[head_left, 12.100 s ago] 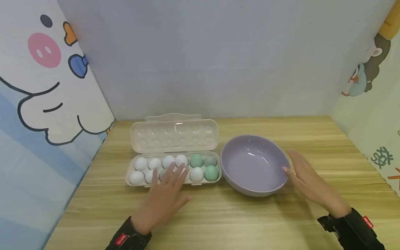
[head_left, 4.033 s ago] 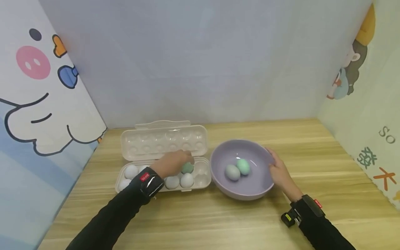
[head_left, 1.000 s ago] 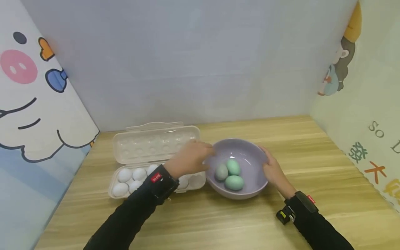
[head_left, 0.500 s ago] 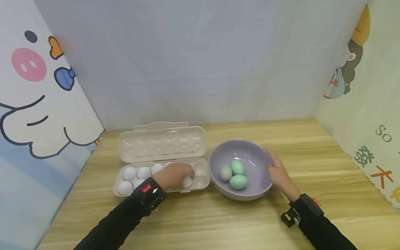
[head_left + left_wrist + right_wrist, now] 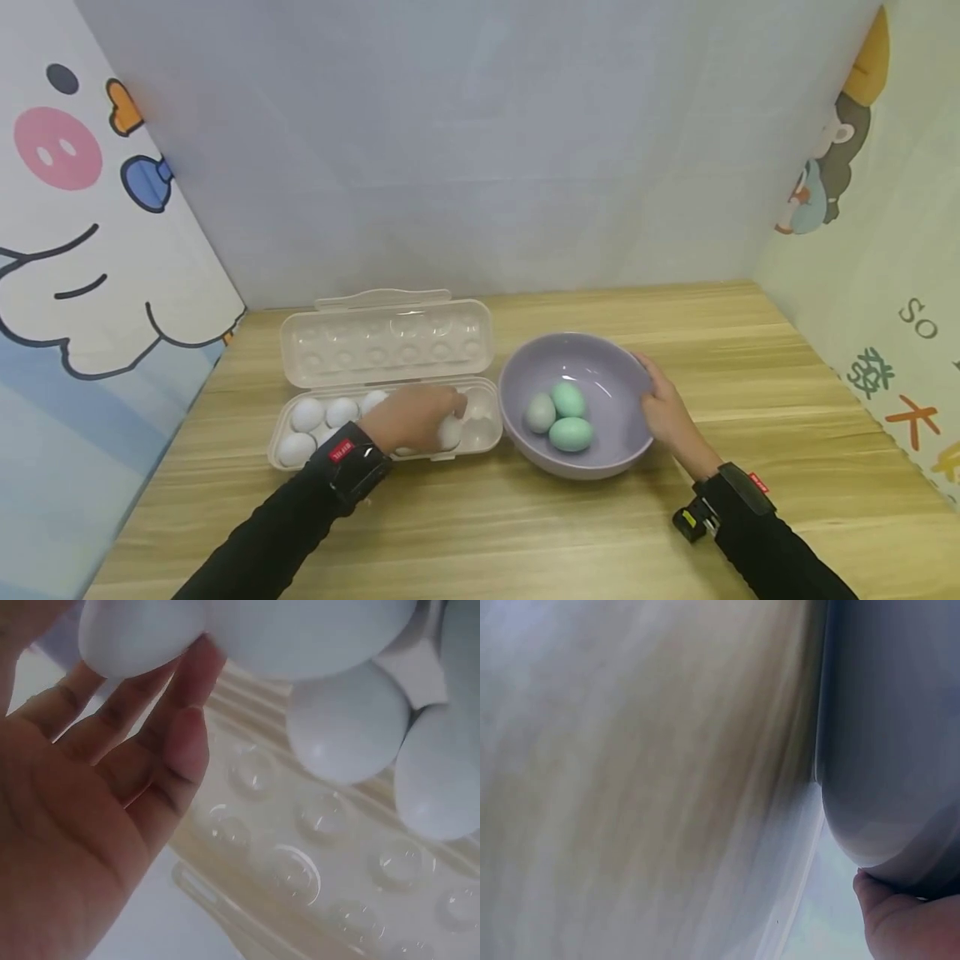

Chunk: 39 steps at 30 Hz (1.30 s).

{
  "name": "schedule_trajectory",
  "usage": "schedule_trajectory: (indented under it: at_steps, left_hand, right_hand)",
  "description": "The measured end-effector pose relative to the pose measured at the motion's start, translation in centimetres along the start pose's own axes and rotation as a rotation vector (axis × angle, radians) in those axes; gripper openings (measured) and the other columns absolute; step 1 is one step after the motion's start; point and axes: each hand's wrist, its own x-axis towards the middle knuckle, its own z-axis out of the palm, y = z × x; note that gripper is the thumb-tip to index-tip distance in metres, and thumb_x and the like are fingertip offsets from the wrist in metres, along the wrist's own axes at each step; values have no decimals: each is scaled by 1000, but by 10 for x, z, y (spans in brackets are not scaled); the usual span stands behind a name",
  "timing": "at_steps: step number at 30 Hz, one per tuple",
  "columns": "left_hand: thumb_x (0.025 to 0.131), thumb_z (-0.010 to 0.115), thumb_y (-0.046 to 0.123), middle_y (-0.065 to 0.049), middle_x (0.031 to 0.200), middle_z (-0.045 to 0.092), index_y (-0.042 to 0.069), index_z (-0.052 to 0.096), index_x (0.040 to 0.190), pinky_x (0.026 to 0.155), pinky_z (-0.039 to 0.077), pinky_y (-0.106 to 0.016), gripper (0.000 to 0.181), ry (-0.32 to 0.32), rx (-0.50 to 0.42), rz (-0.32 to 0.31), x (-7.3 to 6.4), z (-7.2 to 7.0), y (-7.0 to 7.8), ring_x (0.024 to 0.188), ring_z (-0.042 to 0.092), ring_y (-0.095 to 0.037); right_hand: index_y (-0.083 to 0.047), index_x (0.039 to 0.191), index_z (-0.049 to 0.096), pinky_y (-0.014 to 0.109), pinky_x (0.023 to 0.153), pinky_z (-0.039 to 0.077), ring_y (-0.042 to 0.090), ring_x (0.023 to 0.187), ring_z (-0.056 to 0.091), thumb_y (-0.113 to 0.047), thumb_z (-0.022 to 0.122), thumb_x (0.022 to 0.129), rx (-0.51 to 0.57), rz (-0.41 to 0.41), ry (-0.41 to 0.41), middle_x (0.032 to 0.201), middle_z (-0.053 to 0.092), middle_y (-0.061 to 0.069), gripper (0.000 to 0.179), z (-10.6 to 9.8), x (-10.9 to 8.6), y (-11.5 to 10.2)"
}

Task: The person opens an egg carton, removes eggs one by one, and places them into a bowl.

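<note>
My left hand (image 5: 416,417) reaches down over the right part of the opened egg carton (image 5: 279,458). In the left wrist view its curled fingers (image 5: 187,742) lie against the far side of a white egg (image 5: 142,630), whose top is cut off by the frame edge. Several other white eggs (image 5: 307,415) sit in the cups to the left; the rightmost cups are bare. Beside the carton stands a purple bowl (image 5: 611,400) holding a greyish egg (image 5: 540,414) and two green eggs (image 5: 572,434). My right hand (image 5: 667,412) grips the bowl's right rim.
The carton's clear lid (image 5: 386,342) lies folded back behind its base. Bowl and carton stand close together on a wood-grain table (image 5: 480,533). A pale curtain (image 5: 480,150) hangs at the back, with printed panels at both sides.
A third egg, green, has joined two in the bowl since 4 seconds ago. One second ago my left hand was at the bowl's left rim; it moved left to the carton. The right hand stays put.
</note>
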Motion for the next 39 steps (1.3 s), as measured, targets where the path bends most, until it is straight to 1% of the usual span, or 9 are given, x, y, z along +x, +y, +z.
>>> schedule_trajectory:
  at_steps: [4, 10, 14, 20, 22, 26, 32, 35, 39]
  left_hand:
    - [61, 70, 17, 7, 75, 48, 17, 52, 80, 56, 41, -29, 26, 24, -37, -31, 1, -16, 3, 64, 46, -13]
    - [57, 69, 11, 6, 76, 44, 17, 44, 83, 53, 39, -26, 36, 116, -86, 7, 8, -33, 6, 64, 43, -13]
    - [58, 70, 14, 7, 76, 45, 19, 44, 83, 55, 40, -26, 37, 167, -97, 51, 21, -40, 11, 66, 45, -12]
    - [64, 69, 23, 7, 87, 49, 17, 56, 101, 62, 44, -25, 40, 183, -39, 124, 62, -44, 29, 72, 49, -11]
    - [66, 69, 26, 8, 88, 48, 19, 59, 104, 65, 43, -25, 40, 168, 2, 149, 77, -44, 37, 73, 49, -10]
    - [66, 69, 28, 7, 87, 47, 21, 62, 99, 71, 41, -28, 35, 125, 45, 213, 108, -45, 53, 77, 48, -10]
    - [68, 71, 23, 4, 83, 47, 15, 63, 101, 65, 42, -24, 35, 65, 82, 301, 148, -39, 72, 72, 47, -10]
    - [69, 71, 15, 3, 87, 51, 14, 62, 104, 68, 43, -23, 36, -16, 63, 311, 164, -33, 83, 77, 49, -10]
    - [68, 69, 6, 5, 97, 57, 16, 62, 104, 77, 43, -24, 38, -121, 40, 295, 180, -21, 92, 87, 52, -11]
  right_hand:
    - [-1, 135, 25, 60, 95, 28, 46, 122, 28, 12, 26, 75, 1, -11, 3, 137, 26, 28, 62, 0, 0, 1]
    - [0, 135, 25, 60, 95, 29, 47, 121, 29, 13, 27, 74, 8, -18, 5, 137, 27, 28, 62, -1, 0, 1]
    - [0, 135, 25, 58, 95, 30, 46, 121, 30, 13, 26, 75, 34, -10, 1, 137, 27, 28, 62, 1, 0, 2]
    - [-2, 136, 25, 56, 92, 35, 46, 119, 33, 13, 25, 75, 60, 3, 3, 137, 28, 26, 62, -1, 2, 6]
    - [-2, 135, 26, 56, 92, 35, 45, 119, 34, 13, 25, 75, 69, -4, 7, 137, 28, 26, 62, 0, 2, 7]
    - [-1, 134, 27, 55, 97, 30, 43, 122, 31, 13, 26, 76, 71, -17, 11, 137, 29, 25, 60, 1, 3, 9]
    - [-3, 135, 26, 54, 100, 25, 42, 124, 29, 12, 28, 75, 79, -26, 0, 138, 29, 25, 62, 2, 4, 10]
    - [-3, 135, 25, 53, 101, 24, 42, 125, 27, 12, 28, 76, 77, -24, -3, 138, 27, 25, 61, 1, 3, 10]
    - [-3, 136, 24, 52, 102, 24, 41, 126, 26, 11, 28, 77, 82, -21, -4, 139, 26, 25, 61, -2, 3, 12]
